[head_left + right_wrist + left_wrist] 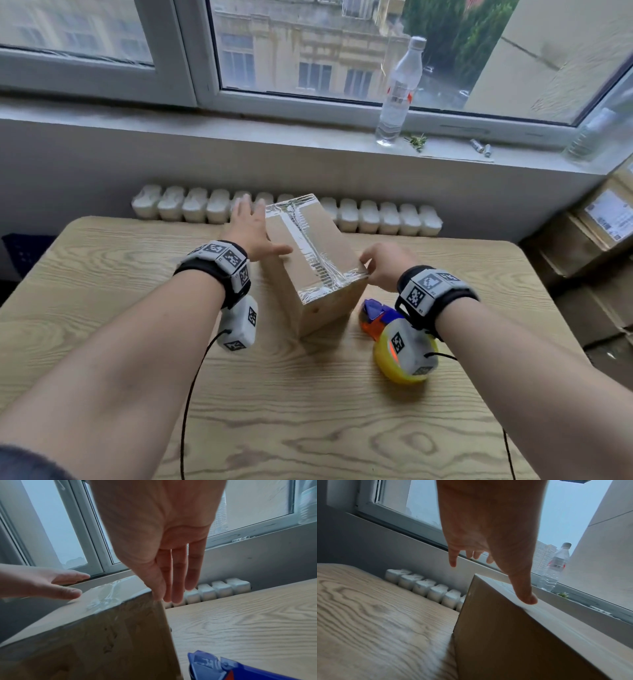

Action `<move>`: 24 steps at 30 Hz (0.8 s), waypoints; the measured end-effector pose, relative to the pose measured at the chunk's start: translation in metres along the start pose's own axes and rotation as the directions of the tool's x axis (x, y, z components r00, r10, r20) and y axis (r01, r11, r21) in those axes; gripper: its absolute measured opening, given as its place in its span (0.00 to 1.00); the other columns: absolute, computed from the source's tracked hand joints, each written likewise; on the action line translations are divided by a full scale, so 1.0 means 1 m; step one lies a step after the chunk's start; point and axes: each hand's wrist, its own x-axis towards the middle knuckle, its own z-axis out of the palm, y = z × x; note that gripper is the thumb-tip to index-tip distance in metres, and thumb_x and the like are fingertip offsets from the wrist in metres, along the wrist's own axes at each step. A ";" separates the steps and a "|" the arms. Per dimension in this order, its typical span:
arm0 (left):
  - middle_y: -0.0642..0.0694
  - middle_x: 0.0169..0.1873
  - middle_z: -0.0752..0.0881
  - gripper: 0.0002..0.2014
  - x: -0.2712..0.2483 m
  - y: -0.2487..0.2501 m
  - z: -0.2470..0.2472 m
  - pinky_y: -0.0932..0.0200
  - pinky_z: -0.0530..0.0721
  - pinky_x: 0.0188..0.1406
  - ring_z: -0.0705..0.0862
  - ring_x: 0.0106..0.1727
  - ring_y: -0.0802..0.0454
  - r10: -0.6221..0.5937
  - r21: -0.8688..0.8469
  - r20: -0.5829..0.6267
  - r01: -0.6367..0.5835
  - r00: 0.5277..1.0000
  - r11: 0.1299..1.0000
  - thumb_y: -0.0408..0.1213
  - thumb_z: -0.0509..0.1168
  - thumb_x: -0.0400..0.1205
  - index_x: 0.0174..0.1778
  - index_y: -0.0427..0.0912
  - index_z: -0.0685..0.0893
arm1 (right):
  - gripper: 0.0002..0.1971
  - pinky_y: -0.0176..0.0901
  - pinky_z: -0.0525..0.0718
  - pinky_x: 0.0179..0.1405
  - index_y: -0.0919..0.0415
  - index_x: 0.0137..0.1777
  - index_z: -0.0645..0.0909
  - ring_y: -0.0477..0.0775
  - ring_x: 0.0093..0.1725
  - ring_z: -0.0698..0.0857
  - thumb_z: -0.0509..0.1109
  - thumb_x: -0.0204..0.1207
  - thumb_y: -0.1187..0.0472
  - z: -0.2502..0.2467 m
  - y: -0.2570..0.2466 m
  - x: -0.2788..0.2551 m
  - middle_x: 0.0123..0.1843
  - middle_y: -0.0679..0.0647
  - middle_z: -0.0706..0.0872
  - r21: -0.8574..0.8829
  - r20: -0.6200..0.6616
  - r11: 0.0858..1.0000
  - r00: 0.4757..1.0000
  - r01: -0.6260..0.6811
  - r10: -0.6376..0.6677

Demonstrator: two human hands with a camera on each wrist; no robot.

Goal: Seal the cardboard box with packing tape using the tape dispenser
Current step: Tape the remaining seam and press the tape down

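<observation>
A brown cardboard box [337, 246] stands on the wooden table [120, 308], with shiny clear tape along its top seam and both short top edges. My left hand [260, 229] is open at the box's left top edge, fingers spread and thumb [527, 597] resting on the top face [565, 623]. My right hand [371, 262] is open with straight fingers [176, 581] touching the near right top corner of the box [102, 635]. The tape dispenser [373, 317], blue and orange with a yellow roll, lies on the table right of the box, partly hidden by my wrist camera. Its blue nose [214, 665] shows below my right hand.
A white radiator [191, 207] runs behind the table's far edge. A clear water bottle [399, 92] stands on the windowsill above it. Stacked cardboard cartons [596, 246] stand at the right of the table. Thin black cables hang from both wrist cameras.
</observation>
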 end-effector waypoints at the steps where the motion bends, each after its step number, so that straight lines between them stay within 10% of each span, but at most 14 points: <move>1: 0.39 0.85 0.39 0.61 0.010 -0.003 0.000 0.44 0.46 0.84 0.36 0.86 0.42 -0.011 0.001 0.013 0.011 1.000 1.000 0.63 0.73 0.67 0.85 0.41 0.43 | 0.14 0.47 0.86 0.55 0.47 0.56 0.86 0.53 0.53 0.87 0.71 0.71 0.60 0.000 0.001 0.003 0.52 0.48 0.90 0.007 -0.012 1.000 1.000 -0.008 0.008; 7: 0.36 0.70 0.74 0.54 0.039 -0.012 -0.009 0.45 0.73 0.73 0.73 0.72 0.39 -0.028 -0.147 0.094 0.042 0.995 0.988 0.62 0.81 0.56 0.72 0.38 0.69 | 0.17 0.50 0.91 0.47 0.46 0.54 0.86 0.51 0.36 0.92 0.64 0.73 0.67 0.004 -0.004 0.017 0.35 0.54 0.92 0.266 -0.012 0.950 0.985 -0.163 0.172; 13: 0.33 0.69 0.72 0.45 0.028 -0.026 -0.003 0.47 0.74 0.70 0.75 0.71 0.35 -0.241 -0.213 -0.148 0.207 0.959 0.955 0.66 0.70 0.69 0.72 0.34 0.71 | 0.28 0.57 0.87 0.54 0.50 0.72 0.71 0.63 0.52 0.88 0.58 0.68 0.61 0.005 -0.035 0.042 0.58 0.58 0.87 0.617 -0.057 0.774 0.972 -0.144 0.226; 24: 0.36 0.69 0.73 0.40 -0.004 -0.066 -0.003 0.47 0.74 0.68 0.75 0.71 0.38 -0.336 -0.270 -0.178 0.283 0.925 0.920 0.60 0.68 0.74 0.73 0.33 0.69 | 0.33 0.40 0.67 0.74 0.59 0.82 0.61 0.56 0.79 0.68 0.68 0.77 0.65 0.005 -0.088 0.053 0.82 0.58 0.67 0.450 -0.037 0.891 0.998 0.066 -0.055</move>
